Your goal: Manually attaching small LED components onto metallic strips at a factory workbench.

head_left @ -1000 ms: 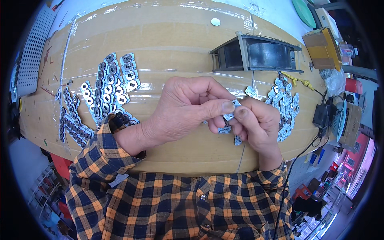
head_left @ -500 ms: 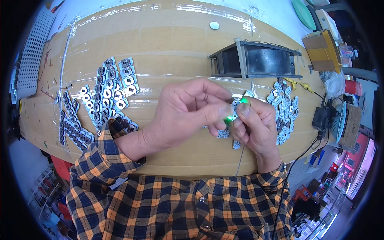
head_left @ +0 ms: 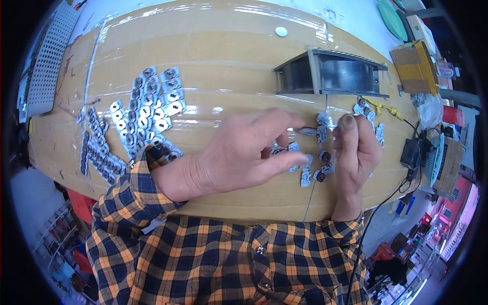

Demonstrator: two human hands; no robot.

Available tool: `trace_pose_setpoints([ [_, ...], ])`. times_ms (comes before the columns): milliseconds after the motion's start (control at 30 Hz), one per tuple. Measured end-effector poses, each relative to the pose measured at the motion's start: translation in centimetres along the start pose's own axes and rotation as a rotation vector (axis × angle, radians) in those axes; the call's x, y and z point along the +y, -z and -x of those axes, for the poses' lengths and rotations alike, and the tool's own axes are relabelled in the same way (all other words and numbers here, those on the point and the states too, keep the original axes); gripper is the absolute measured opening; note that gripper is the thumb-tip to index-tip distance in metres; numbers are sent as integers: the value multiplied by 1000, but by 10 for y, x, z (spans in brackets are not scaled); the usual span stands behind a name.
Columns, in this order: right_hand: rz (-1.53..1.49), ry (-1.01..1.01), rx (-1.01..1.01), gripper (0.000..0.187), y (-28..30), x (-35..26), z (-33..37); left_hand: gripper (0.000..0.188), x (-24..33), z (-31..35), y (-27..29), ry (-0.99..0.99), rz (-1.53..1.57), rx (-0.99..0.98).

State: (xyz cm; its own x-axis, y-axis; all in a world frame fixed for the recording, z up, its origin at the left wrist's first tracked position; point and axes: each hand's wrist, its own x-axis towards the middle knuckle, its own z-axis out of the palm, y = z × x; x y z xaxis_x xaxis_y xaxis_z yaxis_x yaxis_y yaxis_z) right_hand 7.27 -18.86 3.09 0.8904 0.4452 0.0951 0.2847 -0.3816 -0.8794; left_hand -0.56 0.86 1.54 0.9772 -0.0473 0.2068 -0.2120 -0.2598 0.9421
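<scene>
At far left, beside the table's edge, a pale tray [head_left: 43, 76] dotted with rows of holes. To the right of that, on the brown table [head_left: 229, 56], slanting rows of small boards [head_left: 144, 114], packed side by side, with dark discs on many and bright silvery ones on others. Across the front of those rows, a checked sleeve [head_left: 140, 185]. Next, over the middle of the table, the left hand [head_left: 229, 157], blurred at the tips, with thumb and forefinger spread wide and an open gap in between. Near the forefinger's tip, a small blurred greyish piece [head_left: 306, 131]; touching or apart, impossible to tell. Farther back, a white disc [head_left: 280, 31], flat on the table. Between the two hands, loose boards [head_left: 305, 175], with dark brown discs [head_left: 325, 156] on some. Behind these, a black fan [head_left: 335, 76]. Then the right hand [head_left: 356, 147], raised, also blurred, with fingers curled in and thumb lying close against the forefinger; grip and contents too unclear to tell. Just beyond, partly covered by that hand, more boards [head_left: 363, 108]. Farther right, a yellow-wrapped cord [head_left: 380, 108], a black adapter [head_left: 410, 153], a cardboard box [head_left: 414, 66] and a clear plastic bag [head_left: 429, 109].
</scene>
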Motion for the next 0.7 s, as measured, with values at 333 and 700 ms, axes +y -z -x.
trace_pose_setpoints([
  [333, 557, 813, -360, 18, -49, -2, 23, 14, 29, -3, 97, 26, -536, 465],
  [700, 1019, 610, 33, 10, 5, 17, 16, 15, -6, 48, 91, 181, -825, 329],
])
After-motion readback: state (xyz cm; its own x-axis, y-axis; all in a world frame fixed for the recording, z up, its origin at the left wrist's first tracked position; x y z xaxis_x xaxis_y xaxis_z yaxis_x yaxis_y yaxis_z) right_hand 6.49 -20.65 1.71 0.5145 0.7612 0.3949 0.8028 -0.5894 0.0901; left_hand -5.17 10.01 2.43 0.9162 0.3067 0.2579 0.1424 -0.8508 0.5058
